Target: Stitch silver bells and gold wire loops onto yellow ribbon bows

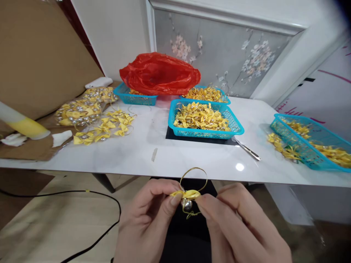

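Between my two hands, just off the table's front edge, is a yellow ribbon bow (192, 194) with a silver bell (187, 204) under it. A gold cord loop (202, 169) rises above the bow, and a thin yellow thread end hangs below the bell. My left hand (153, 215) pinches the bow's left side between thumb and forefinger. On the other side, my right hand (236, 219) is closed on the bow's right end with thumb and fingertips.
Blue baskets (205, 133) of similar bows stand on the white table (137, 157). A red plastic bag (161, 75) sits behind. Loose bows (104, 128) and a bagged bundle (82, 109) lie left. A small knife-like tool (248, 149) lies right of the middle basket.
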Demonstrator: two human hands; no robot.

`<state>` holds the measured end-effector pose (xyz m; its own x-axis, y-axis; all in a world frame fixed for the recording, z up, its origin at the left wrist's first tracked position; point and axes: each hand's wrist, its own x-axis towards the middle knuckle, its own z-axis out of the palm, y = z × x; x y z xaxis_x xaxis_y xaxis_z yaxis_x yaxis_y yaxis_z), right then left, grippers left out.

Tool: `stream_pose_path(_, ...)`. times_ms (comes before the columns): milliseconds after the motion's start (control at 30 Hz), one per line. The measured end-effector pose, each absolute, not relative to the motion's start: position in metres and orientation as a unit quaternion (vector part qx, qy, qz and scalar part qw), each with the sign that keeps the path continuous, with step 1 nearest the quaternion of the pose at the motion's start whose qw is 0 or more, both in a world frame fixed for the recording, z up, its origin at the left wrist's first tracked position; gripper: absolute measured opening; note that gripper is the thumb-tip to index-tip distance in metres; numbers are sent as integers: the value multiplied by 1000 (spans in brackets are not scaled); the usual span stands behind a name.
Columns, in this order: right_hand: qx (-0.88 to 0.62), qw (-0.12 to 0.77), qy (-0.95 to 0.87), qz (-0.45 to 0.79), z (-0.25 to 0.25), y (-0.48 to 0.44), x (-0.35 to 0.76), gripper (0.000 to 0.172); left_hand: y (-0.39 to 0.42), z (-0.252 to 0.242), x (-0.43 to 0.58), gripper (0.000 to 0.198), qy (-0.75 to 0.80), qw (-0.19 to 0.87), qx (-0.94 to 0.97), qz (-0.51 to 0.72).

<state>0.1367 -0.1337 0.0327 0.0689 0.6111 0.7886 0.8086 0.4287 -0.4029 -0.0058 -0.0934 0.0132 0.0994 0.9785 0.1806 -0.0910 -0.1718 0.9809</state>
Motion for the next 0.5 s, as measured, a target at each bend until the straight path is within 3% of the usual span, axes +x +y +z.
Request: stream_pose_path(500, -533, 494, -681, -91, 33, -132, 137, 11, -93, 18, -5, 18, 418, 458, 587, 520)
